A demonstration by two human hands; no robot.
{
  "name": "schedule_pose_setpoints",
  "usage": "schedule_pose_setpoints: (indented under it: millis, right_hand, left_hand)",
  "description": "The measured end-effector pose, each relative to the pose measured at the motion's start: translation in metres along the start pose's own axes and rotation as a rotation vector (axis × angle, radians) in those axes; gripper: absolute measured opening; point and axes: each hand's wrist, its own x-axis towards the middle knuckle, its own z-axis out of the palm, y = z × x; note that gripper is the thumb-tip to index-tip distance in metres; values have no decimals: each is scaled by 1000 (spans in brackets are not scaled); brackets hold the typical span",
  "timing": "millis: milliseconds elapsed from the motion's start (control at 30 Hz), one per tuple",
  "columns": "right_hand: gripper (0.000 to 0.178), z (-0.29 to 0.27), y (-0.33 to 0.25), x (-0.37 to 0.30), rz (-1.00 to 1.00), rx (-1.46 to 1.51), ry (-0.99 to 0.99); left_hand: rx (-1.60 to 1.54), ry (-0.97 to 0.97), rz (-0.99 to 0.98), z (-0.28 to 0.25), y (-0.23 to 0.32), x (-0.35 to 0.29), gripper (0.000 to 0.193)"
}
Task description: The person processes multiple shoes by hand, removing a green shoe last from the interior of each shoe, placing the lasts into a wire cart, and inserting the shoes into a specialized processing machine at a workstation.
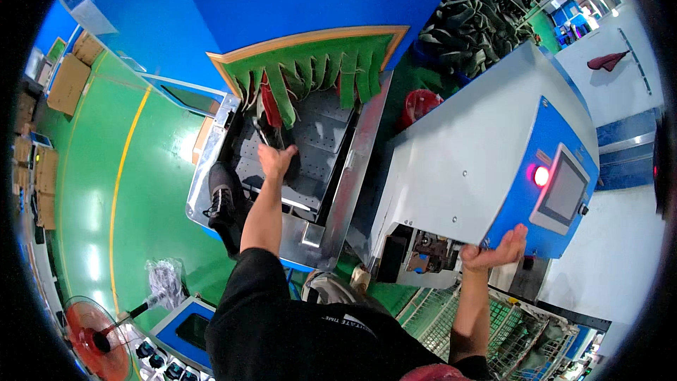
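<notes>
My left hand [277, 160] reaches over a perforated metal conveyor bed [321, 144], its fingers closed round a dark shoe [291, 171]. Part of that shoe is hidden under the hand, and its far end meets the hanging green strips [282, 99]. A second black shoe [224, 197] lies at the left edge of the conveyor frame, beside my forearm. On the right, my right hand [497, 248] is at the lower edge of a white and blue machine [458, 162], fingers stretched out and nothing seen in them.
The machine carries a screen [563, 189] and a lit red button [541, 176]. Below it stand wire baskets [508, 331]. A red bucket [421, 106] sits behind, near piled dark shoe parts [476, 28]. At lower left are an orange fan [99, 339] and several shoes [162, 363].
</notes>
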Motion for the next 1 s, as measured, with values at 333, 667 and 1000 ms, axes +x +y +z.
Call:
schedule_pose_setpoints:
  millis: [333, 667, 1000]
  right_hand:
    - [55, -60, -42, 27, 340, 411, -186]
    - [83, -123, -122, -75, 1209, 2004, -516]
    - [45, -161, -6, -163, 1269, 2017, -348]
  left_hand:
    - [-788, -875, -215, -139, -67, -242, 72]
    - [-577, -900, 550, -198, -3, -424, 122]
    - [-1313, -1104, 378, -173, 21, -518, 75]
